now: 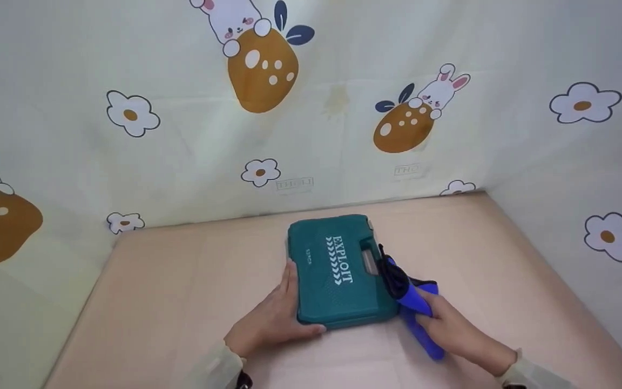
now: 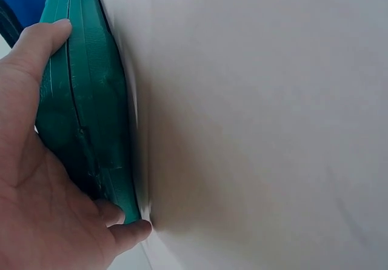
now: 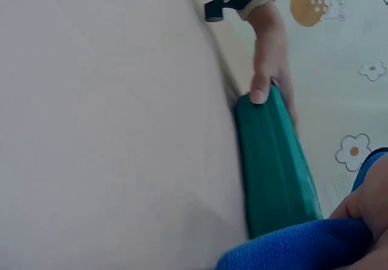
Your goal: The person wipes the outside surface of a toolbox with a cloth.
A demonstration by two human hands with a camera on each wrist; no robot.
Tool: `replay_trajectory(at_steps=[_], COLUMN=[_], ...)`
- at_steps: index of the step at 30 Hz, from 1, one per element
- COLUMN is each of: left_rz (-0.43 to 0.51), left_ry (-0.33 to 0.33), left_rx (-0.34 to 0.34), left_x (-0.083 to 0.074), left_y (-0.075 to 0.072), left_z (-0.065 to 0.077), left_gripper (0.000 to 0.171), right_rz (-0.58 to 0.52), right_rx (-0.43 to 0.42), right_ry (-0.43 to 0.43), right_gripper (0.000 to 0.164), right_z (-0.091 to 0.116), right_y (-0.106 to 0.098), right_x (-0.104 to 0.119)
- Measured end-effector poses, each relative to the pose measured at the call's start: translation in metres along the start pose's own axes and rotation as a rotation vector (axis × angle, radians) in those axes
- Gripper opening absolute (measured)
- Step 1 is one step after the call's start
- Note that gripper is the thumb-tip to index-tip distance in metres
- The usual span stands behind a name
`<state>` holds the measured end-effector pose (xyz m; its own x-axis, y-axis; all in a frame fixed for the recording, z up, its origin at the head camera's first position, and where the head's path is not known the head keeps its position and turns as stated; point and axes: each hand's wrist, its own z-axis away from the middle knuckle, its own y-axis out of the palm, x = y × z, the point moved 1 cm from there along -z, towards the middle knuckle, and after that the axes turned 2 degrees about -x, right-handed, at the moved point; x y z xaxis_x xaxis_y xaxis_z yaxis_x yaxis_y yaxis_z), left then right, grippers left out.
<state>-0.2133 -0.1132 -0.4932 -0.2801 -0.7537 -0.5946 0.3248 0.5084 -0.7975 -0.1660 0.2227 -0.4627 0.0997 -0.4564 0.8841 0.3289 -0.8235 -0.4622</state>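
Note:
A dark green plastic tool case (image 1: 319,286) with white "EXPLOIT" lettering lies lid up on the table, its handle cutout at the right. My left hand (image 1: 270,321) grips its near left corner, thumb along the near edge and fingers at the left side. The left wrist view has the thumb of that hand (image 2: 33,148) across the seam of the case (image 2: 100,82). In my right hand (image 1: 454,327) is a bunched blue cloth (image 1: 421,337) with black edging, held against the case's right side. The right wrist view shows its fuzzy surface (image 3: 297,246) beside the case's edge.
The table (image 1: 181,281) has a pale, peach-toned cover. Behind it and along both sides hang light curtain walls (image 1: 338,129) printed with rabbits and flowers. The back wall stands just beyond the far edge of the case.

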Motion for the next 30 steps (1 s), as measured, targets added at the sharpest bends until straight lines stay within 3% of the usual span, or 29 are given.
replay_trajectory(at_steps=[6,11,19,24,30], left_rz=[-0.007,0.006,0.007,0.003,0.013], left_ry=[-0.003,0.015,0.009,-0.003,-0.006], left_rx=[0.0,0.0,0.009,0.008,0.007], left_x=[-0.001,0.0,0.001,0.001,0.001], left_y=[0.0,0.0,0.001,0.001,0.001], left_z=[0.0,0.0,0.0,0.001,0.0], left_gripper=[0.145,0.144,0.143,0.144,0.145], right_rz=[-0.06,-0.13,-0.359,-0.468,-0.45], right_rx=[-0.037,-0.097,-0.141,-0.144,-0.206], right_ry=[0.065,0.106,0.131,0.106,0.035], right_gripper=[0.041,0.037,0.052,0.058,0.054], right_z=[0.0,-0.007,-0.03,-0.052,-0.079], right_y=[-0.019,-0.032,-0.044,-0.046,-0.033], right_x=[0.007,0.016,0.035,0.05,0.058])
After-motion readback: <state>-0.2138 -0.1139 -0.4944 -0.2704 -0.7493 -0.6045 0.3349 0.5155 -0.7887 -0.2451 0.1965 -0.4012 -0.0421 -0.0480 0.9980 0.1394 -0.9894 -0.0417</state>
